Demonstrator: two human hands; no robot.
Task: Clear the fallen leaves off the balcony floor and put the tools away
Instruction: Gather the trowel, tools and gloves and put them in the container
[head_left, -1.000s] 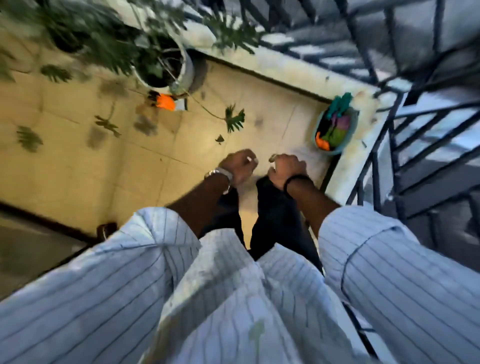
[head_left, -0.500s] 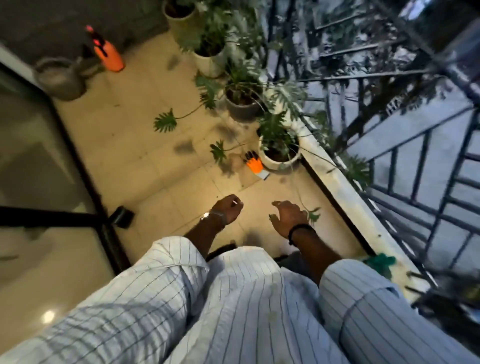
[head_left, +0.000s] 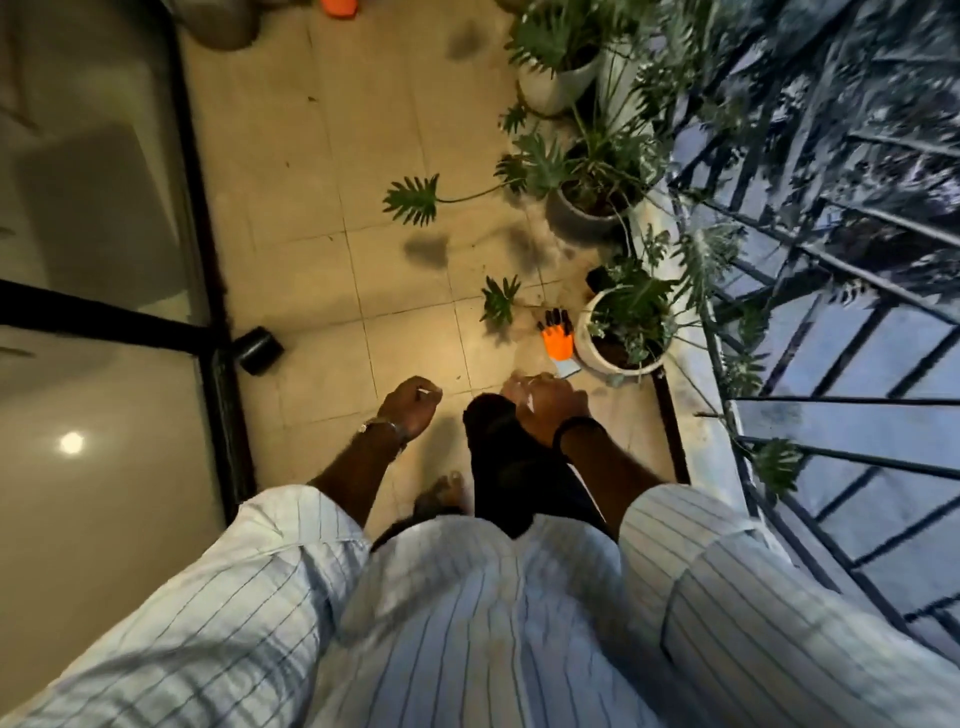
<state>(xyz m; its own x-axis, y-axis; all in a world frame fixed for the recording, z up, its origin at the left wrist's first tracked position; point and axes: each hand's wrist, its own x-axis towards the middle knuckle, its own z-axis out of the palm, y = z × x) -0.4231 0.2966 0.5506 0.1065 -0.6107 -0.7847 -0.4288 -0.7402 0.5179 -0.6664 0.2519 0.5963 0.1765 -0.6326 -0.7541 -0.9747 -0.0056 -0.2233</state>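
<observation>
Beige tiles make up the balcony floor (head_left: 311, 208), which runs from the person's feet toward twelve o'clock. At nine o'clock a glass sliding door (head_left: 93, 260) in a black frame borders the floor, with a round light reflected low in its pane. From one to four o'clock a dark metal railing (head_left: 831, 364) stands on a pale ledge (head_left: 696, 395). A striped, pale shirt (head_left: 467, 623) fills the six o'clock part of the view, both sleeves pushed up the forearms.

Along the ledge side stand potted plants: a white pot (head_left: 550, 85) at twelve o'clock, a grey pot (head_left: 582, 218) nearer, and another white pot (head_left: 597, 343) at two o'clock from the hands. A long-stemmed leaf (head_left: 413, 197) reaches out over the tiles at twelve o'clock, and a smaller leaf (head_left: 498, 299) hangs closer in.

An orange glove (head_left: 557, 340) with dark fingertips lies on the floor just beside the nearest white pot. A small black cylinder (head_left: 258, 349) sits by the door frame at ten o'clock.

The left hand (head_left: 413, 410), a metal watch at its wrist, is curled into a loose fist; I cannot tell whether it grips anything. The right hand (head_left: 545, 408), a dark band at its wrist, is blurred and half curled, with nothing clearly in it.

Fallen leaves on the tiles cannot be made out; only small dark specks show.
</observation>
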